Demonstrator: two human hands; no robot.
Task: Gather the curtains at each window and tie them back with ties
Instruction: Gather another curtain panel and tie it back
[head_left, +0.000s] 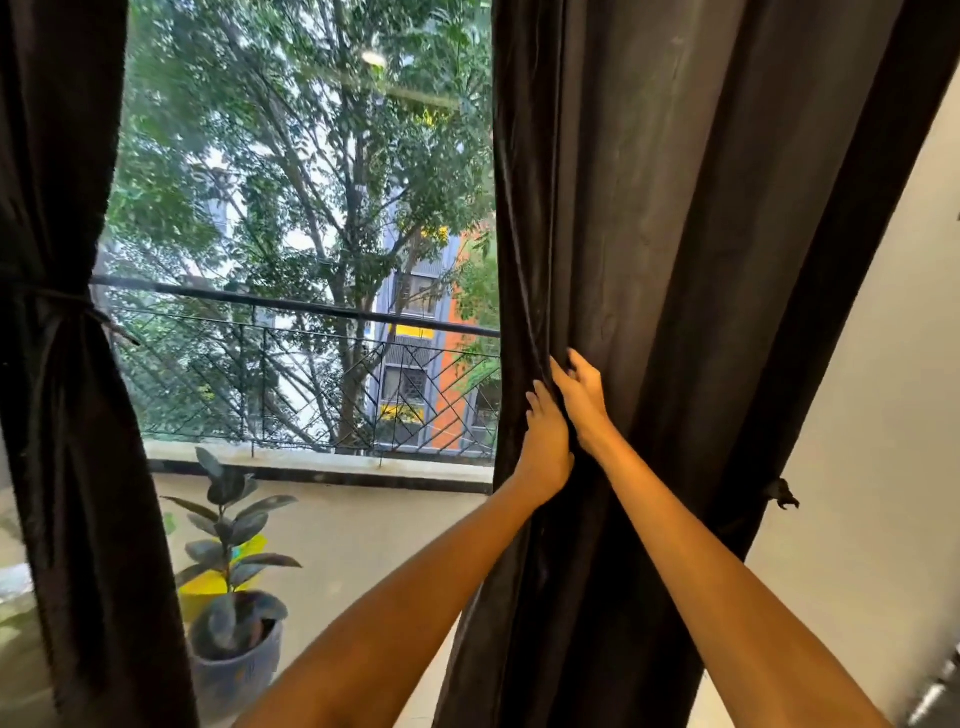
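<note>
I see both hands raised to the right curtain (675, 260), side by side and touching at the wrists. My left hand (545, 447) grips the curtain's inner edge, fingers curled into the dark fabric beside the glass. My right hand (579, 395) sits just above and to the right of it, fingers bent round a fold of the same cloth, pinching it toward the left hand. The fabric is bunched into creases where the two hands meet and hangs in long vertical folds above and below them. This curtain is not tied; it falls loose to the bottom of the view. A small dark tie (779, 493) hangs at the curtain's outer edge, against the pale wall (883, 415), well to the right of the hands and lower. Across the window (311, 208), the left curtain (67, 467) is already gathered and cinched at mid-height by a dark band (62, 301), its cloth flaring above and below. Through the glass I note a black railing (311, 332) on a balcony ledge, a potted plant (228, 561) with dark leaves standing on the balcony floor, a yellow object behind it, trees and a coloured building beyond.
</note>
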